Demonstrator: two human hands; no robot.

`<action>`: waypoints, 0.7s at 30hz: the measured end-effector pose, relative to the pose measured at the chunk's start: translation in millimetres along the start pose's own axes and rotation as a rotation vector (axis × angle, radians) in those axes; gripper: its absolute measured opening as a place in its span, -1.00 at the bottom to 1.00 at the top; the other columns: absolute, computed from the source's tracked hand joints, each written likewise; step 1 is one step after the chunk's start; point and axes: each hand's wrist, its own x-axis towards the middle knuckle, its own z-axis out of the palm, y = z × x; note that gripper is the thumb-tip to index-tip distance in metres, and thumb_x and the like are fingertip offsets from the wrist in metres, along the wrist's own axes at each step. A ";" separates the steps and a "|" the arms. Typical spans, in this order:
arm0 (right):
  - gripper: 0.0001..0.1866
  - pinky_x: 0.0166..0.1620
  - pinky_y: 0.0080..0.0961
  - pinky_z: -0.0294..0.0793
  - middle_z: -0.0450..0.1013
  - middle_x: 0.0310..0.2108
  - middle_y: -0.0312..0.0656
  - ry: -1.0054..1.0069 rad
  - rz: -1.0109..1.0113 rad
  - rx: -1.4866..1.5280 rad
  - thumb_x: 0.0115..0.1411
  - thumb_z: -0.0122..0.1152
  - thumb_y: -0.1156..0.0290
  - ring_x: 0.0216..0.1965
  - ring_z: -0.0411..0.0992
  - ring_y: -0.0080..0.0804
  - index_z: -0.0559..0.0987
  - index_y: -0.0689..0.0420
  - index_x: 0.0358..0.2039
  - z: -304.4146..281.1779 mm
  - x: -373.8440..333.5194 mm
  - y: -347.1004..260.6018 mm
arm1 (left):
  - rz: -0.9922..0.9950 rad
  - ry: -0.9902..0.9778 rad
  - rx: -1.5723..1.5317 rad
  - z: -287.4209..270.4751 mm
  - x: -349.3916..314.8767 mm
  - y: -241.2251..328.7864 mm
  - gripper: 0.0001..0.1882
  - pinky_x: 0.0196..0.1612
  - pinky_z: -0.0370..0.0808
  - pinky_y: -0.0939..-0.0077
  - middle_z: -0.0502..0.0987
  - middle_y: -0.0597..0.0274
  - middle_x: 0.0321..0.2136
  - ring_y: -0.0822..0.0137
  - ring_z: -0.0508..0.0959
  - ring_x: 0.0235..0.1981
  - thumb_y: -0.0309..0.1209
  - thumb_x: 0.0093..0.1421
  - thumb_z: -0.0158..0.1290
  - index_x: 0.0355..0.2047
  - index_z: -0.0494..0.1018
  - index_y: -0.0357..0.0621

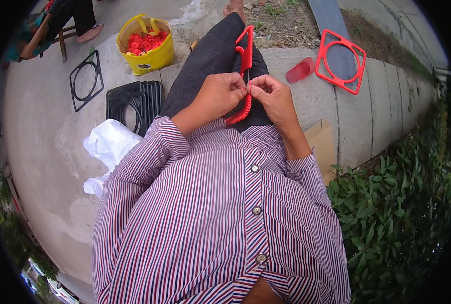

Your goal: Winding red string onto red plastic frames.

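Note:
On my lap stands a square frame (pixel 245 60), seen almost edge-on and mostly wrapped in red cord. A short dark stretch of its side shows bare just above my fingertips. My left hand (pixel 219 95) is closed, its thumb and forefinger pinching at that side. Opposite it, my right hand (pixel 275 99) pinches at the same spot, fingertips nearly touching the left ones. A bit of red cord (pixel 247 87) shows between them; its exact path is hidden by the fingers. The lower wrapped side of the frame passes below my hands.
A yellow bag (pixel 157 62) of red cord stands ahead left. Near it are a stack of black frames (pixel 134 104), a single black frame (pixel 87 81) and a white sack (pixel 113 144). To the right lie a red frame (pixel 356 76), a red slipper (pixel 301 70) and cardboard (pixel 322 144).

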 end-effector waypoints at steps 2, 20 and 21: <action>-0.87 -0.35 -0.75 0.41 0.50 -0.48 -0.34 0.002 0.007 0.025 0.11 0.26 0.49 -0.45 0.40 -0.71 0.59 0.27 -0.35 0.6 -1.8 -1.6 | -0.059 -0.006 -0.122 1.6 3.0 -8.9 -0.90 -0.53 0.30 0.71 0.45 0.42 -0.61 0.63 0.36 -0.58 -0.47 0.14 0.11 -0.40 0.51 -0.27; -0.89 -0.39 -0.68 0.31 0.38 -0.42 -0.31 -0.080 0.066 0.775 0.29 0.03 0.38 -0.51 0.27 -0.65 0.38 0.13 -0.30 -0.9 -19.6 -13.9 | -0.751 -0.251 -0.960 14.0 17.6 -6.0 -0.75 -0.77 0.10 0.69 0.53 0.01 -0.52 0.53 0.21 -0.81 -0.33 0.24 -0.22 -0.28 0.40 -0.21; -0.88 -0.40 -0.65 0.32 0.38 -0.43 -0.29 -0.108 0.064 0.802 0.29 0.05 0.37 -0.50 0.29 -0.63 0.36 0.12 -0.31 -2.8 -20.6 -7.4 | -0.721 -0.322 -0.989 11.8 18.4 -13.3 -0.74 -0.77 0.11 0.67 0.53 0.00 -0.52 0.52 0.21 -0.81 -0.32 0.24 -0.22 -0.27 0.39 -0.22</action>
